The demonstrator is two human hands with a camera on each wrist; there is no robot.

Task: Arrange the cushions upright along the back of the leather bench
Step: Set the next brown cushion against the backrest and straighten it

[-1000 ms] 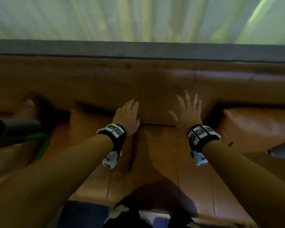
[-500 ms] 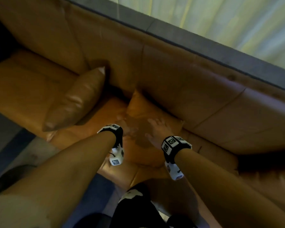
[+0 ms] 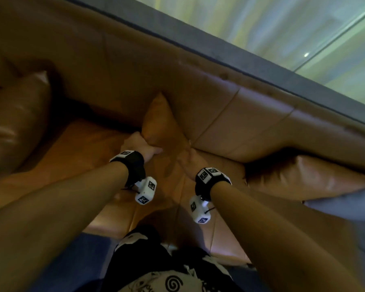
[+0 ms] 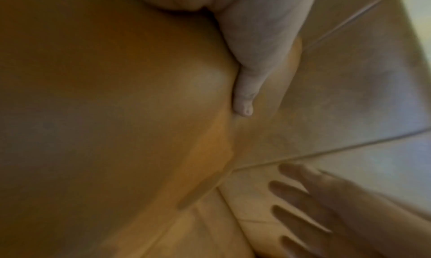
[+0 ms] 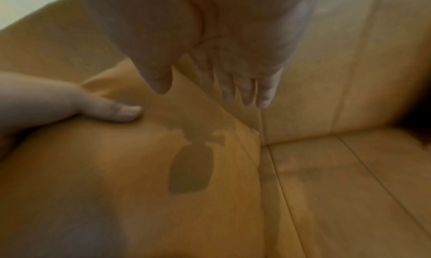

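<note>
A tan leather cushion [image 3: 160, 125] stands tilted on the bench seat [image 3: 89, 148], one corner up against the backrest [image 3: 230, 114]. My left hand [image 3: 144, 147] grips its left edge. The left thumb [image 4: 245, 99] presses on the cushion's front [image 4: 116, 114], and it also shows as a thumb [image 5: 116, 112] in the right wrist view. My right hand [image 3: 188, 160] is at the cushion's right edge with straight, spread fingers [image 5: 235, 88]. A second cushion [image 3: 19, 123] leans at the left. A third cushion [image 3: 303, 178] lies flat at the right.
A grey ledge [image 3: 219, 49] runs behind the backrest, with pale curtains [image 3: 282, 28] beyond it. Something grey [image 3: 346, 209] lies at the right end of the seat, over the flat cushion's edge. My patterned clothing [image 3: 167, 270] is below, by the bench's front edge.
Both hands left the backrest and came down onto the middle cushion. The left hand took hold of its edge, and the cushion's far corner now stands higher. The view swung left.
</note>
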